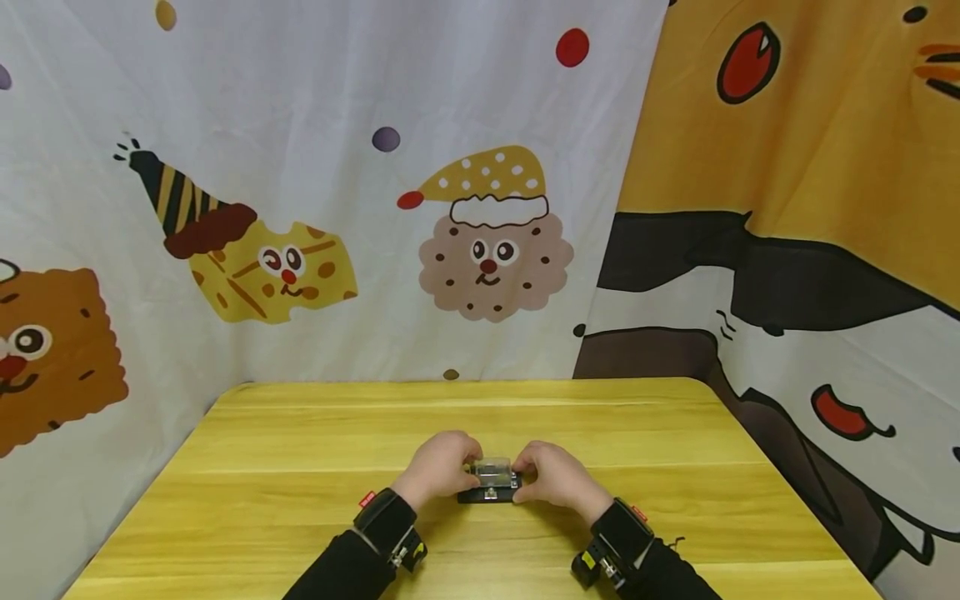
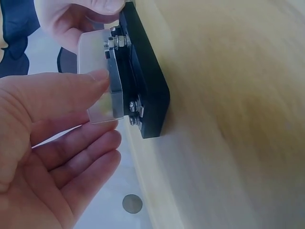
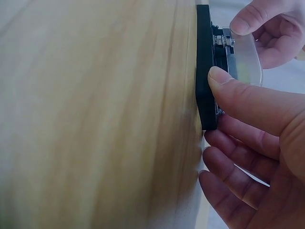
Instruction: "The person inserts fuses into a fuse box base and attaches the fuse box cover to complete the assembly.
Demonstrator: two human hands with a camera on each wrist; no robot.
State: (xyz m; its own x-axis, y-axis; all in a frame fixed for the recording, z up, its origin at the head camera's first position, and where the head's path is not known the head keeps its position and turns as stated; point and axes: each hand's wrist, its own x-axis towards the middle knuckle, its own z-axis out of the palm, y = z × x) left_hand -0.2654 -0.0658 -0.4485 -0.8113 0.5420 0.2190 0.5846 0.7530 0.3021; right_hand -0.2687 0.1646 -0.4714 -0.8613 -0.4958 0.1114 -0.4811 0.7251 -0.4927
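A small black base [image 1: 474, 497] with metal bolts and nuts lies on the wooden table, under both hands. Over its middle sits a clear plastic cover [image 1: 493, 472], which looks boxy and see-through. My left hand [image 1: 441, 468] pinches the cover's left end, its thumb on the near side in the left wrist view, the other fingers partly behind it. The right hand [image 1: 557, 480] grips the right end of the base, with the thumb against its near side. Metal bolts [image 2: 114, 43] stick out between base and cover. Whether the cover is fully seated I cannot tell.
The yellow wood-grain table [image 1: 315, 433] extends around the hands on every side. Behind it hangs a white curtain [image 1: 330, 100] with cartoon food prints, and an orange, black and white printed cloth [image 1: 697, 150] is at the right.
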